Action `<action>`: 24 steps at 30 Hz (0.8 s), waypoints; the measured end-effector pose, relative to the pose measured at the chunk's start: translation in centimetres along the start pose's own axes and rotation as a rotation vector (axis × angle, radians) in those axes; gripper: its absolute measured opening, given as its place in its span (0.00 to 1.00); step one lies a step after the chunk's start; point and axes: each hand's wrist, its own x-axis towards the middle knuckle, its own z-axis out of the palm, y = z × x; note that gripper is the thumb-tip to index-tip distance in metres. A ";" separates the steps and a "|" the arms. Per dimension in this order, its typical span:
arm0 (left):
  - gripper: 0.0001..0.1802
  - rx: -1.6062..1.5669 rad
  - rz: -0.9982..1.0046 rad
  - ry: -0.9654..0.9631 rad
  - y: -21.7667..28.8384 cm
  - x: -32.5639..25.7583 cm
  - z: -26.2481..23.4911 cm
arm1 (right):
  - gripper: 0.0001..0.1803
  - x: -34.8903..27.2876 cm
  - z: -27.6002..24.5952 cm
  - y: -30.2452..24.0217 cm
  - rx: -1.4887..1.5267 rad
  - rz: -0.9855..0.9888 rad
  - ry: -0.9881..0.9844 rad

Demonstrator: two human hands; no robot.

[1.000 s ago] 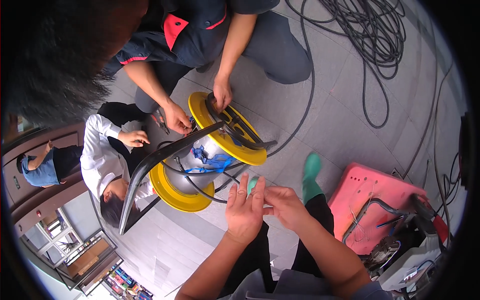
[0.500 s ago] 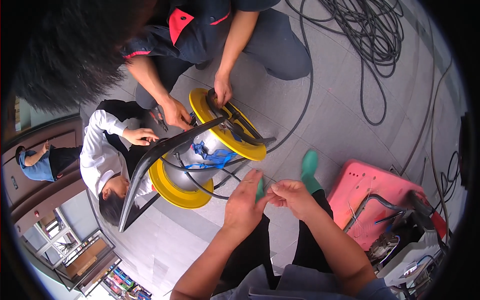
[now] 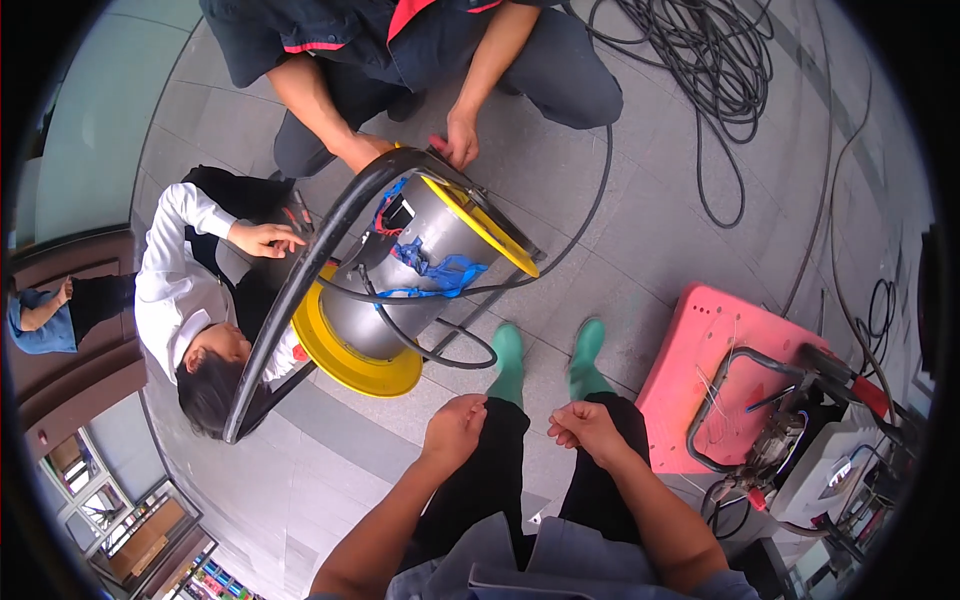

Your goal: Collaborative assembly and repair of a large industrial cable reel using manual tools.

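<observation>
Left hand [image 3: 456,428]: fingers curled, tips partly hidden; right hand [image 3: 588,428]: fingers bent toward the thumb. For both, we cannot tell how far the grip closes or whether it holds anything. Reel [image 3: 410,316] beyond the hands, to their left, touching neither. We note its black frame [image 3: 290,287] masking part of a co-worker's hand [image 3: 362,150].
</observation>
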 end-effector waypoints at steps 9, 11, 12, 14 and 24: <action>0.10 -0.302 -0.055 0.232 -3.5 -11.5 4.4 | 0.11 -2.5 1.0 1.5 -0.461 0.027 -0.005; 0.10 -0.286 -0.027 0.226 -4.9 -12.8 3.8 | 0.11 -3.4 1.0 2.7 -0.498 0.067 0.002; 0.10 -0.313 -0.072 0.219 -5.7 -13.5 3.8 | 0.12 -3.9 1.3 3.3 -0.531 0.079 0.012; 0.11 -0.338 -0.136 0.206 -8.0 -14.8 3.6 | 0.12 -4.9 2.2 4.4 -0.593 0.105 0.013; 0.09 -0.477 -0.245 0.280 -25.0 -20.3 6.4 | 0.12 -6.0 15.2 9.0 -0.850 0.256 0.080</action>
